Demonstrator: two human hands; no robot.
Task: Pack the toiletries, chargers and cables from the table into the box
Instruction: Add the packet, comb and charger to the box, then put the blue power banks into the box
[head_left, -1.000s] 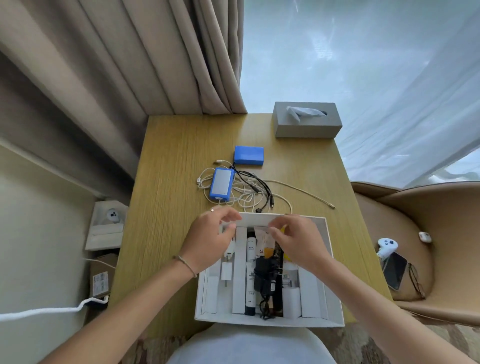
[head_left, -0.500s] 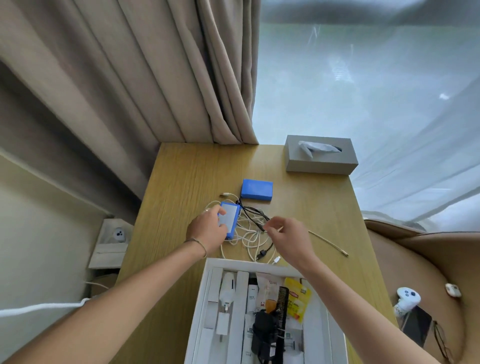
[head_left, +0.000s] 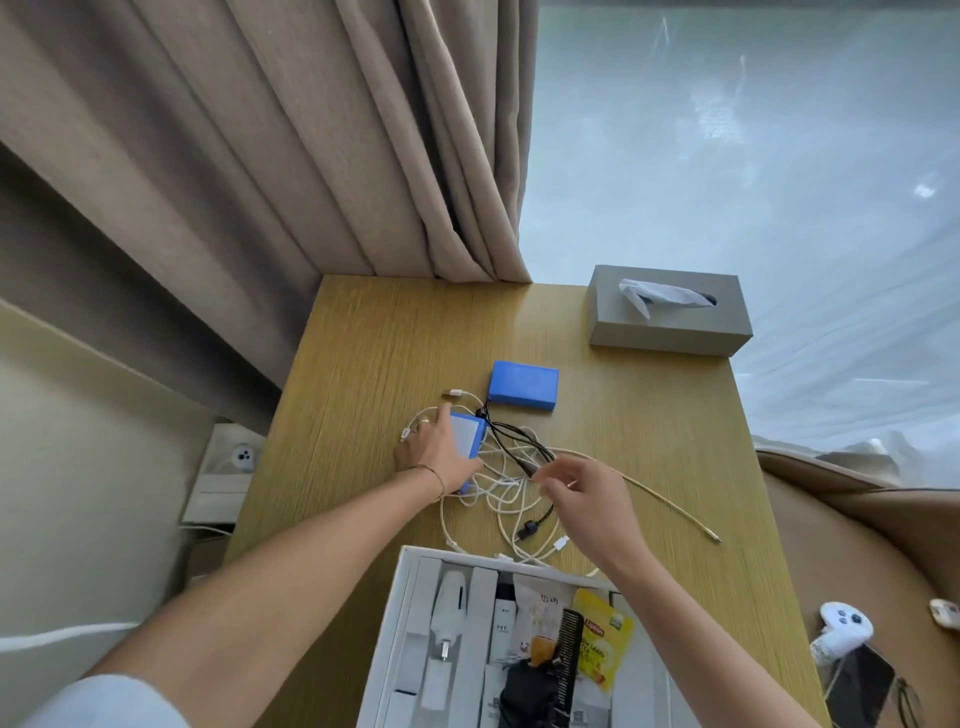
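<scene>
- Left hand (head_left: 435, 457): mine, lying on the near blue charger (head_left: 467, 439), fingers stretched flat over its left side, not curled round it. Bracelet on the wrist.
- Right hand (head_left: 589, 501): fingertips pinching the black cable (head_left: 511, 441) just above the tangle.
- Cables: white cables (head_left: 493, 501) in a loose heap on the counter (head_left: 363, 374), between the charger and the box (head_left: 400, 618). Black cable runs from the charger's far end through the heap to a plug near the box's far edge. Beige cable (head_left: 670, 501) trails off right, its plug well apart from the heap.
- Second blue charger (head_left: 523, 385): flat on the counter just beyond the first one, untouched.
- Box: white, open, at the counter's near edge. Inside: white bottle (head_left: 449, 605) in a left slot, white sachet (head_left: 540, 618), black comb (head_left: 566, 660), yellow tea packet (head_left: 602, 644), black bundle (head_left: 524, 693) at the near end.
- Tissue box (head_left: 670, 312): grey, far right corner of the counter.
</scene>
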